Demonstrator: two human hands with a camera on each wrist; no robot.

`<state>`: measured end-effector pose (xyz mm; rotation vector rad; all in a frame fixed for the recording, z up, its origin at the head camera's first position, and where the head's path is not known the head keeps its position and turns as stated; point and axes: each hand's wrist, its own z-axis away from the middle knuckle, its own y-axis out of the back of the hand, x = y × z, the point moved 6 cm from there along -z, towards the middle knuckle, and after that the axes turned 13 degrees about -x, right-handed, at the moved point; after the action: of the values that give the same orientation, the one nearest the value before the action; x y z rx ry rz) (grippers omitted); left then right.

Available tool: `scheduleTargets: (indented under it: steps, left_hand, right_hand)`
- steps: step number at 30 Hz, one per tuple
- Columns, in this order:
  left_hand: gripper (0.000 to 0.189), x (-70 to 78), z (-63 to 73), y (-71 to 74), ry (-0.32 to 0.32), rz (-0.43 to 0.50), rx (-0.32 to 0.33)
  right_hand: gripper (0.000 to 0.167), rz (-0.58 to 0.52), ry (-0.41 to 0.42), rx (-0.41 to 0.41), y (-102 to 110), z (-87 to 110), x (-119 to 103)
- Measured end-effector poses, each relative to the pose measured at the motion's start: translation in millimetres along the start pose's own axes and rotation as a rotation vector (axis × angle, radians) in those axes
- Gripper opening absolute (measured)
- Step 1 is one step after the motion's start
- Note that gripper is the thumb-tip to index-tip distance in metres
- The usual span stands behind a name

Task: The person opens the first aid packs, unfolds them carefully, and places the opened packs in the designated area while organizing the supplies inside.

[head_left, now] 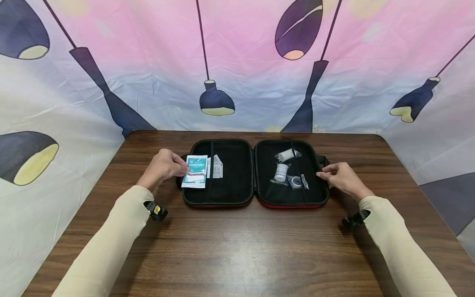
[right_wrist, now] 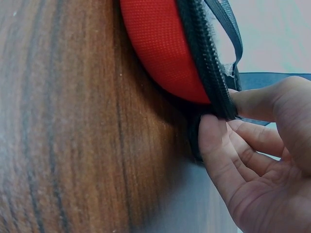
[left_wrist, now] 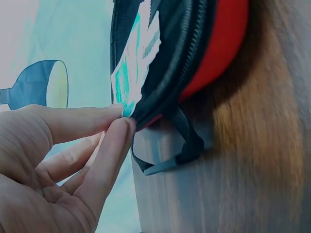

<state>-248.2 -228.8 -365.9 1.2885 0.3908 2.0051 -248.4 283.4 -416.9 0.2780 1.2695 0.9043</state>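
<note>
A zippered case (head_left: 235, 181), black inside and red outside, lies spread open on the table. My left hand (head_left: 163, 167) pinches the edge of a teal-and-white sachet (head_left: 195, 165) between thumb and fingertips, over the case's left half. Partly behind that sachet, a white packet (head_left: 217, 168) sits at the elastic strap. At the other end, my right hand (head_left: 343, 179) grips the zippered rim (right_wrist: 214, 73) of the right half between thumb and fingers. That half holds a wrapped white roll (head_left: 287, 155), another white roll (head_left: 281, 172) and a clear-bagged round item (head_left: 295, 182).
The brown wooden table (head_left: 237, 251) extends in front of the case and to both sides. A printed cloth (head_left: 167, 62) hangs behind it. A loop handle (left_wrist: 187, 150) sticks out from the case's left end. A small clear-wrapped piece (head_left: 304, 181) lies in the right half.
</note>
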Motion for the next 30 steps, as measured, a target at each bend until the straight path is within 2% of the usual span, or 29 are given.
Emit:
scheduleTargets:
  steps: [13,30]
  left_hand:
    - [0.017,0.4,8.6,-4.2,-0.019,-0.136,0.038]
    - [0.015,9.4,14.4,-6.6,-0.038,-0.24,0.074]
  right_hand:
    - [0.051,-0.006,-0.001,-0.004,0,0.3,0]
    - [0.051,-0.021,0.01,-0.006,-1,1.2,0]
